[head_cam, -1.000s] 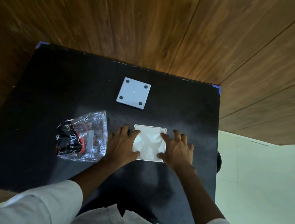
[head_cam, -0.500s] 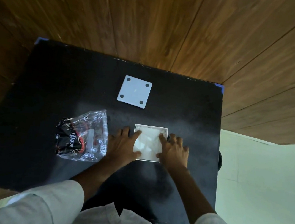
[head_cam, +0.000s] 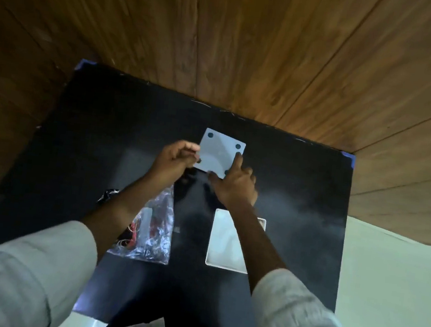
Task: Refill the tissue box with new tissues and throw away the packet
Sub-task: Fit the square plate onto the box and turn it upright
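The square white tissue box stands open on the black table, white tissues showing inside; my right forearm crosses over it. Farther back lies the box's flat white base plate with dark round pads at its corners. My left hand pinches the plate's left edge. My right hand grips its near right corner, index finger up along the right edge. The crumpled clear plastic packet with black and red print lies left of the box, partly under my left forearm.
Wood-panelled walls rise behind the table and to both sides. A pale floor shows past the table's right edge. Blue tape marks the table's far corners. My light sleeves fill the lower part of the view.
Both hands have left the tissue box and reached forward to the base plate, taking hold of its edges. The view has shifted closer over the table.
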